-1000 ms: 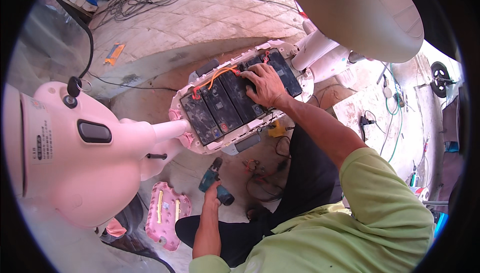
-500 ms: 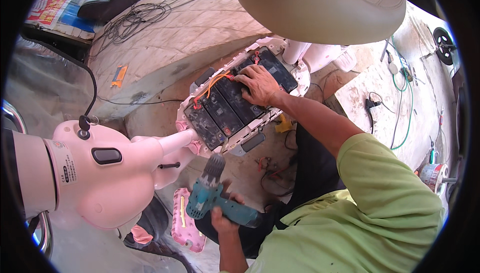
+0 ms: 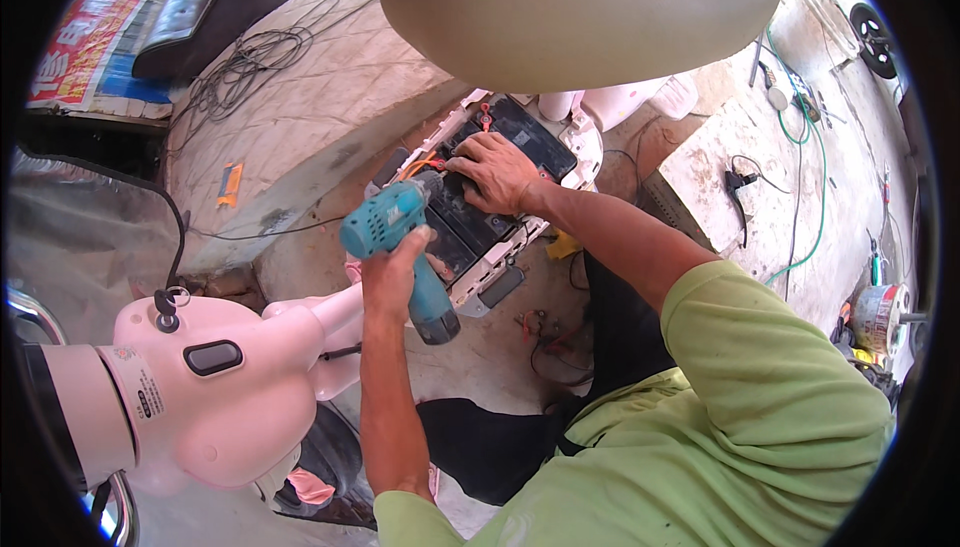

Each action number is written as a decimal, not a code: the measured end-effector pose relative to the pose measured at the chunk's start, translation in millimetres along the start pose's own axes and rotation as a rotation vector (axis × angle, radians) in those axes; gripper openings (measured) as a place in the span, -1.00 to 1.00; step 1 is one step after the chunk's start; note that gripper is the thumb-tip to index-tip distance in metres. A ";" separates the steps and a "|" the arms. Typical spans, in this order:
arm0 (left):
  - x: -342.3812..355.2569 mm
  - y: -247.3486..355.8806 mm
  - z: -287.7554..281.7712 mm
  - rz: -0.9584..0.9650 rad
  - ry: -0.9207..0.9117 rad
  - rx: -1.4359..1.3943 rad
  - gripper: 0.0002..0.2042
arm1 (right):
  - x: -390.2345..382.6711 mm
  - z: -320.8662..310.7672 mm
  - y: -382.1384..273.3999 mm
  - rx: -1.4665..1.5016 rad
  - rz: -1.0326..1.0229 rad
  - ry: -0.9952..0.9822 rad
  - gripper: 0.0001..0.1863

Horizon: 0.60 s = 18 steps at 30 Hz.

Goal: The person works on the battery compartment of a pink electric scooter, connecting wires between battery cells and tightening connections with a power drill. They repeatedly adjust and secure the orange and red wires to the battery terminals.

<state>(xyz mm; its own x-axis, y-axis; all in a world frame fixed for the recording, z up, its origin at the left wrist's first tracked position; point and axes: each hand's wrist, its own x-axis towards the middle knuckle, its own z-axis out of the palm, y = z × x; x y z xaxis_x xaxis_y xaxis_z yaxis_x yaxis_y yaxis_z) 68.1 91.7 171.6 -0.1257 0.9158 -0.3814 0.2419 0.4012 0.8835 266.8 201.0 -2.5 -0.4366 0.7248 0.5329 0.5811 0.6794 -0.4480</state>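
Note:
My left hand (image 3: 395,267) grips a teal cordless drill (image 3: 375,217), raised over the black batteries (image 3: 535,132) in the pale scooter deck (image 3: 528,227), its chuck close by my right fingertips. My right hand (image 3: 492,172) lies on the batteries, fingers curled beside a red terminal and orange wires (image 3: 422,163); what they pinch is too small to make out. Part of the battery tops is hidden behind the drill and my hands.
A pink scooter body (image 3: 240,387) stands at left, a beige seat (image 3: 580,7) overhangs the top. Coiled cable (image 3: 260,62) lies on the pale slab behind. A board (image 3: 720,207) with a black lever and wires is at right; a black wheel (image 3: 872,42) is beyond.
My left hand has lifted the drill from low near the floor up and forward to the batteries. My right hand stays on them. The view has shifted, showing more of the upper left.

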 end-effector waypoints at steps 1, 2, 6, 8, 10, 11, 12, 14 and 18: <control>7.0 0.0 -0.4 0.008 -0.001 0.034 -0.66 | 0.5 0.2 0.5 0.000 0.001 0.000 -0.46; 13.2 -0.1 1.1 0.033 0.015 0.032 -0.66 | -0.1 -0.4 1.5 -0.001 0.005 -0.001 -0.46; 24.9 -0.3 -5.4 0.035 0.034 0.035 -0.67 | -0.9 -0.2 2.1 -0.011 0.004 0.000 -0.47; 29.7 2.0 -6.3 0.040 0.035 0.036 -0.67 | -0.8 0.5 2.0 -0.011 0.008 -0.002 -0.47; 34.0 1.6 -8.8 0.041 0.047 0.035 -0.64 | -0.1 1.3 1.6 -0.008 0.006 0.000 -0.47; 36.9 1.2 -8.8 0.042 0.049 0.035 -0.63 | -0.3 1.4 2.7 -0.008 0.005 0.004 -0.47; 38.7 1.0 -8.2 0.046 0.041 0.028 -0.63 | -0.5 1.5 3.6 -0.008 0.003 0.008 -0.47; 40.5 1.3 -7.3 0.054 0.027 0.014 -0.62 | -0.2 1.5 3.4 0.001 0.015 -0.009 -0.47; 41.8 4.3 -3.2 0.037 0.014 0.027 -0.67 | 0.2 0.4 2.1 0.002 0.013 -0.003 -0.47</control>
<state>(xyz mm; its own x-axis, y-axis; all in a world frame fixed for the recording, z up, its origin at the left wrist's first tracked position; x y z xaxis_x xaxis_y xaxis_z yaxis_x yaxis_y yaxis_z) 60.8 131.6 160.3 -0.1295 0.9296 -0.3450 0.2726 0.3680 0.8890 267.7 202.5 -3.6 -0.4308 0.7341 0.5249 0.5853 0.6700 -0.4567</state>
